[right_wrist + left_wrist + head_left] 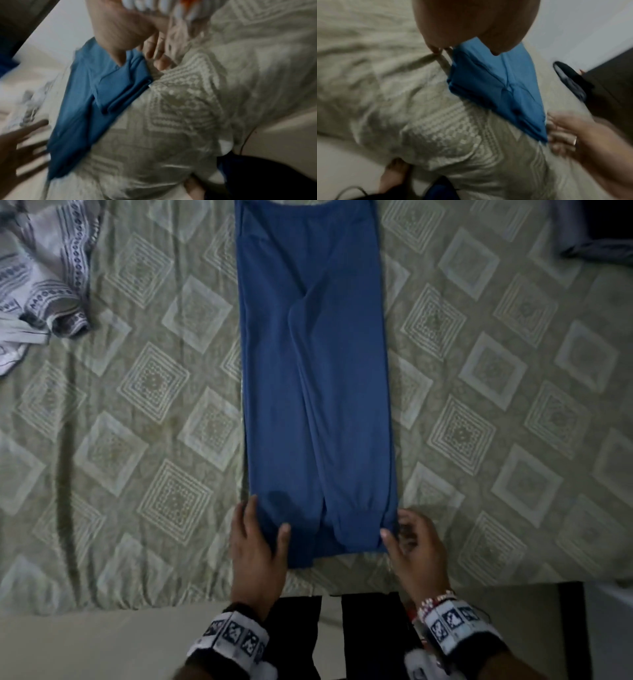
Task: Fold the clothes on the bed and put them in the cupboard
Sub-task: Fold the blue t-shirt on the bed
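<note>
Blue trousers [315,371], folded lengthwise, lie flat down the middle of the bed, with the cuffs at the near end. My left hand [265,522] is at the near left corner: its thumb rests on the cloth [496,88] and its straight fingers [436,49] lie along the edge on the sheet. My right hand [397,525] is at the near right corner: its thumb touches the cuff [85,101] and its loosely spread fingers [154,54] lie beside the edge. Neither hand visibly grips the cloth. Both wrist views are blurred.
A crumpled white and grey patterned garment [44,285] lies at the far left of the bedsheet [137,405]. A dark bundle [589,231] sits at the far right corner. My dark-trousered legs [363,631] stand against the bed's front edge. Dark furniture [616,83] stands to the right.
</note>
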